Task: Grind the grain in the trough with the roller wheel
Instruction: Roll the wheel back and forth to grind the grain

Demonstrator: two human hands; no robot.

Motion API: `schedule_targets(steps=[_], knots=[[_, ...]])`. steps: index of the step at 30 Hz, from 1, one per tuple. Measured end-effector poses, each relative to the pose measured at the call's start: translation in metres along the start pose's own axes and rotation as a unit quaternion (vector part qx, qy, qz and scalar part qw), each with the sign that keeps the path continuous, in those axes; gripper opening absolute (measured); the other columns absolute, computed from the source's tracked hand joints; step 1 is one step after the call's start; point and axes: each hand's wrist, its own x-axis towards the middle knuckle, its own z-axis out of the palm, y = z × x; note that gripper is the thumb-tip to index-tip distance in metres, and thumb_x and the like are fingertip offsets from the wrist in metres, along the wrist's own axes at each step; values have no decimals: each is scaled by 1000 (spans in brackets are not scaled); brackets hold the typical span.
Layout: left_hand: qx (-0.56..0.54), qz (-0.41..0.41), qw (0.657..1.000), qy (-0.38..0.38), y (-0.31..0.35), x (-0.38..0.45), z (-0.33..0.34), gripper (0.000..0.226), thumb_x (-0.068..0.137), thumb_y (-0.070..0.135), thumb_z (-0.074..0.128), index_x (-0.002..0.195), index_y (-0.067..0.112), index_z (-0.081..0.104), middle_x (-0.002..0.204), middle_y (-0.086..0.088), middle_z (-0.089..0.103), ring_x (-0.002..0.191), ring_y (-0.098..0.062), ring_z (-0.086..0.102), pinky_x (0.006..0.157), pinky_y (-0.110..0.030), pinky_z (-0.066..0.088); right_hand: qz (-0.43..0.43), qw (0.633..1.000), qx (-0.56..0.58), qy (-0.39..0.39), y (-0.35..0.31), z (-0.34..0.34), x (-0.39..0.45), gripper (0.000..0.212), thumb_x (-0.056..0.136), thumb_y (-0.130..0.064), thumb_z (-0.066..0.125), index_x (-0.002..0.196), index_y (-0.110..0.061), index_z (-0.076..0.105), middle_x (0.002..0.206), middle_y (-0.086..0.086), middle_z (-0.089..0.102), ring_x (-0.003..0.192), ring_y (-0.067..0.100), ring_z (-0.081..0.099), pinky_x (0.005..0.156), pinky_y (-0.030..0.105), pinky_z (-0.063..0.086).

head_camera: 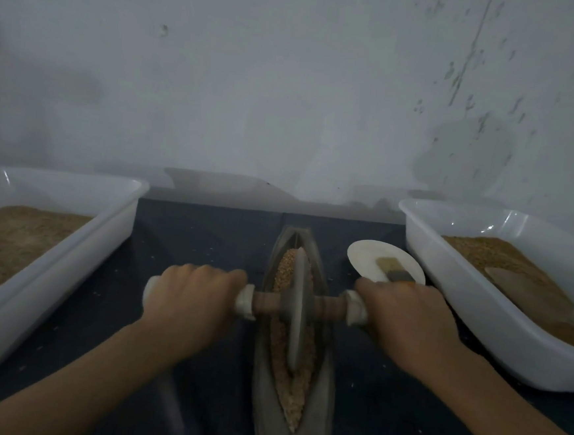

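Observation:
A narrow boat-shaped metal trough [260, 380] lies lengthwise on the dark table, holding brown grain [278, 350]. The grey roller wheel [298, 307] stands upright in the trough, in the grain, near the trough's middle. A wooden axle [328, 308] with white-wrapped ends runs through the wheel. My left hand [191, 297] grips the left end of the axle. My right hand [404, 317] grips the right end. Both sets of fingers curl over the handle.
A white plastic tub [70, 245] of fine brown meal stands at the left. Another white tub [471, 300] with grain and a wooden scoop [526, 298] stands at the right. A small white dish [368, 258] with a brush [394, 272] sits beside the trough. A pale wall is close behind.

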Motion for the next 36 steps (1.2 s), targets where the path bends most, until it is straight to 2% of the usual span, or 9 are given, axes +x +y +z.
schedule_targets(steps=[8,10,13,16,21,27,30,34,36], knots=[[-34,-69,997,0,-4,32,30,18,86,43,54,80,28,46,75,5,60,69,-24,61,56,-30,39,4,1000,-15,-27,7,12,48,28,80,-24,68,100,-23,48,82,-2,62,70,21,61,54,32,44],[-23,-43,999,13,-6,14,22,24,81,44,59,75,31,40,65,9,52,57,-17,53,51,-27,31,-11,1000,-2,-9,4,6,27,30,74,-28,74,93,-24,51,75,-4,62,65,20,60,53,30,38],[10,7,999,33,-2,-15,2,47,54,44,78,64,34,34,48,12,35,38,-9,31,44,-21,8,-21,999,3,46,-2,-7,-7,46,42,-26,88,72,-25,53,53,-2,54,43,17,53,52,26,26],[8,11,999,32,-2,-20,-2,49,40,40,84,59,33,40,44,10,43,32,-10,37,45,-18,6,-9,999,22,33,-3,-11,-15,49,36,-23,91,67,-24,53,48,-3,51,37,14,48,40,22,28],[7,-14,998,54,-3,20,22,38,62,33,79,64,26,42,53,4,54,44,-23,54,46,-25,26,15,1000,8,1,2,18,24,27,76,-27,73,91,-25,51,73,-4,61,63,19,58,52,29,34],[6,-64,998,25,-7,43,34,27,85,42,58,75,31,35,67,8,52,56,-15,50,53,-28,29,33,999,-2,-11,5,23,52,23,83,-23,66,97,-21,48,80,0,61,68,21,59,55,30,42],[-4,-49,999,-11,-6,14,19,30,83,46,56,74,35,29,61,12,37,50,-6,35,49,-26,23,1,1000,17,-18,3,10,23,30,76,-28,72,93,-26,47,77,-4,60,68,19,59,56,31,40],[-10,-28,999,-25,-1,-21,-4,30,79,50,56,77,38,28,66,13,42,57,-7,45,53,-28,30,-14,999,43,22,-3,-14,-17,53,37,-31,90,68,-28,47,49,-3,48,37,11,44,34,24,22],[-9,-26,999,-17,0,-20,-8,31,77,48,59,75,37,30,66,13,45,57,-9,50,52,-28,31,-4,999,46,8,-4,-15,-20,54,34,-28,90,66,-27,47,47,-3,46,35,11,39,33,21,19]])
